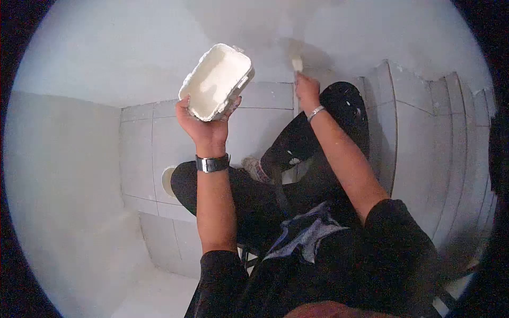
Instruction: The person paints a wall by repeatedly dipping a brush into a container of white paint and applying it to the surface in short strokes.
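My left hand is closed around the near end of a rectangular tub, held up off the floor. Creamy white paint coats its inside and is caked along the rim. My right hand grips a small paintbrush, whose pale head is at the lower part of the white wall. Around the brush head the wall looks darker, partly from shadow; whether the bristles press on it is hard to tell.
Pale floor tiles run along the wall. To the right, tiled steps have raised edges. A round white container stands partly hidden behind my left knee. My bent legs are close below the brush. Another wall rises at left.
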Demonstrator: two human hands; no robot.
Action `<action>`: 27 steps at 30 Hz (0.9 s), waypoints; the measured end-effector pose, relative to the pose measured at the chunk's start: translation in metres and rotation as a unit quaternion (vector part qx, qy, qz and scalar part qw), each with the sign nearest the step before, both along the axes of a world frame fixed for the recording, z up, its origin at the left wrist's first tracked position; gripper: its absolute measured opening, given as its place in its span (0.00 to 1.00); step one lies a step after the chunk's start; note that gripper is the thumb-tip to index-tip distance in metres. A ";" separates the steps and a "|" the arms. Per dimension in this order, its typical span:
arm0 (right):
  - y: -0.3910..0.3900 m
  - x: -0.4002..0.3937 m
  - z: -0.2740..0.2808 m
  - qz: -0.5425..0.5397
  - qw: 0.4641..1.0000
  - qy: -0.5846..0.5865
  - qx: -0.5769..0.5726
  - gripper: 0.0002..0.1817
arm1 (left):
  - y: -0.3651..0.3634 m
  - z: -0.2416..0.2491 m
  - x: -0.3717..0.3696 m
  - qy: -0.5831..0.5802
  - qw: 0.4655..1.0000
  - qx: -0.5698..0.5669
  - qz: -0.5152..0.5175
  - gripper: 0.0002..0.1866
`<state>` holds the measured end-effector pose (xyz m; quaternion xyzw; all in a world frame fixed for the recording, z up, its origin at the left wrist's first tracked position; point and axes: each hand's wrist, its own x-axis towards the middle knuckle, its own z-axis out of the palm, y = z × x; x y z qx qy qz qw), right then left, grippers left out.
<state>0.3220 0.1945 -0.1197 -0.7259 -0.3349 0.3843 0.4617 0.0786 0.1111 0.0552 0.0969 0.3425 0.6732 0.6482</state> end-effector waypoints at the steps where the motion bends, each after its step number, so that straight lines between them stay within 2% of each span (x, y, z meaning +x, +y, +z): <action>1: 0.001 -0.003 0.019 0.001 1.000 0.000 -0.001 0.20 | 0.001 -0.001 -0.001 0.000 1.000 -0.001 0.001 0.34; 5: 0.005 -0.016 0.112 -0.009 0.974 -0.037 0.222 0.21 | 0.001 -0.005 -0.003 -0.011 1.000 0.010 -0.010 0.34; 6: 0.001 -0.022 0.131 -0.009 0.975 -0.037 0.221 0.21 | 0.001 -0.005 -0.003 -0.012 1.000 0.008 -0.009 0.34; 8: -0.007 -0.029 0.156 -0.012 0.946 -0.053 0.321 0.20 | 0.001 -0.007 -0.004 -0.018 1.000 0.008 -0.005 0.34; 11: 0.006 -0.027 0.126 -0.022 0.948 -0.078 0.309 0.20 | 0.000 -0.006 -0.003 -0.017 1.000 0.003 -0.003 0.35; 12: 0.011 -0.022 0.100 -0.024 0.947 -0.078 0.310 0.20 | 0.001 -0.004 -0.002 -0.011 1.000 -0.002 -0.002 0.35; 14: 0.019 -0.013 0.043 -0.007 0.984 -0.049 0.169 0.18 | 0.001 -0.005 -0.002 -0.012 1.000 0.004 -0.007 0.35; 16: 0.002 -0.018 0.030 -0.021 0.989 0.136 0.051 0.15 | 0.000 -0.004 -0.002 -0.013 1.000 0.008 -0.012 0.35; 17: -0.001 -0.017 0.018 -0.022 0.989 0.137 0.052 0.15 | 0.000 -0.003 -0.002 -0.011 1.000 0.006 -0.010 0.35; 19: -0.007 -0.011 -0.011 -0.031 0.959 0.277 -0.044 0.14 | -0.001 -0.001 -0.001 -0.008 1.000 0.005 -0.011 0.34; 20: -0.004 -0.009 -0.017 -0.032 0.959 0.278 -0.043 0.14 | 0.000 -0.001 0.000 -0.004 1.000 -0.001 -0.001 0.34; 22: -0.001 -0.009 0.000 -0.044 0.984 0.171 -0.034 0.18 | 0.001 0.001 0.001 0.000 1.000 -0.005 0.011 0.33; 23: 0.003 -0.008 0.012 -0.042 0.984 0.171 -0.035 0.18 | 0.001 0.001 0.001 0.004 1.000 -0.001 0.010 0.33; 25: 0.007 -0.011 0.073 -0.014 0.986 0.155 0.052 0.13 | -0.001 -0.002 0.000 0.008 1.000 -0.002 0.009 0.33; 27: -0.003 -0.017 0.126 0.014 0.972 0.176 0.155 0.12 | 0.000 -0.003 -0.001 -0.002 1.000 -0.007 -0.001 0.34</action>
